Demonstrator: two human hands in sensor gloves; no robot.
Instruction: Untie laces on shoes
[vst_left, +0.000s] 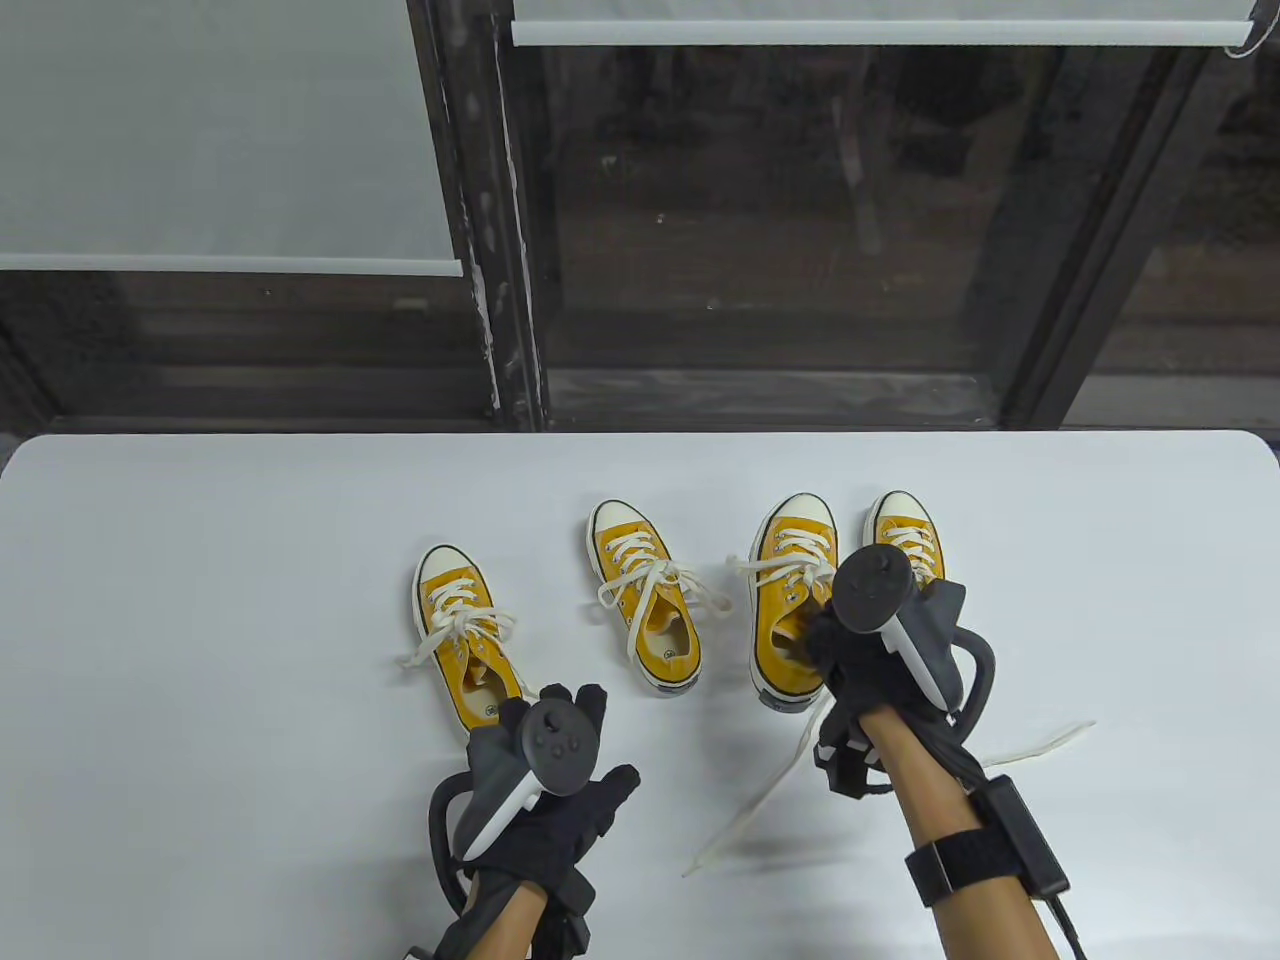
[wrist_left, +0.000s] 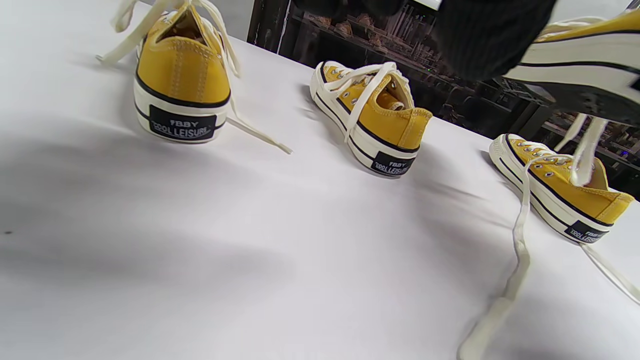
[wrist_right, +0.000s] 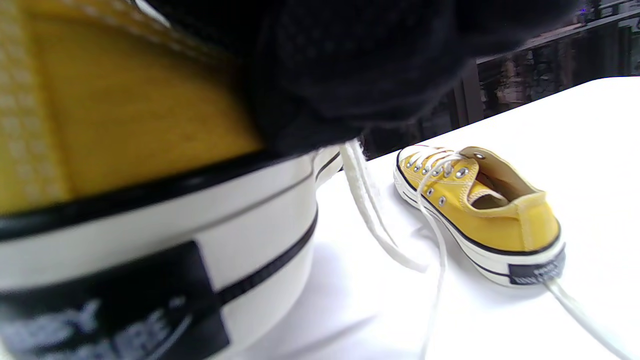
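Table view: four yellow shoes stand on the white table (vst_left: 200, 600). The right hand (vst_left: 860, 660) grips the third shoe (vst_left: 790, 590) at its heel and holds it; its loose lace (vst_left: 760, 790) trails down toward the table's near edge. The right-end shoe (vst_left: 905, 535) sits just beside it, partly hidden by the tracker. The left hand (vst_left: 560, 770) hovers near the heel of the left-end shoe (vst_left: 465, 630), fingers spread and holding nothing. That shoe and the second shoe (vst_left: 645, 600) still look tied.

Left wrist view: the held shoe (wrist_left: 580, 55) hangs clear of the table, its lace (wrist_left: 520, 250) dangling past the right-end shoe (wrist_left: 560, 190). A risk is that the hanging lace snags that shoe's eyelets or drags it when the raised shoe moves.

Right wrist view: the glove (wrist_right: 360, 65) wraps the heel of the lifted shoe (wrist_right: 125, 165); the frame is blurred. The grip appears to be at the heel only, so the shoe could tip or slip and knock its neighbour (wrist_right: 480, 210).
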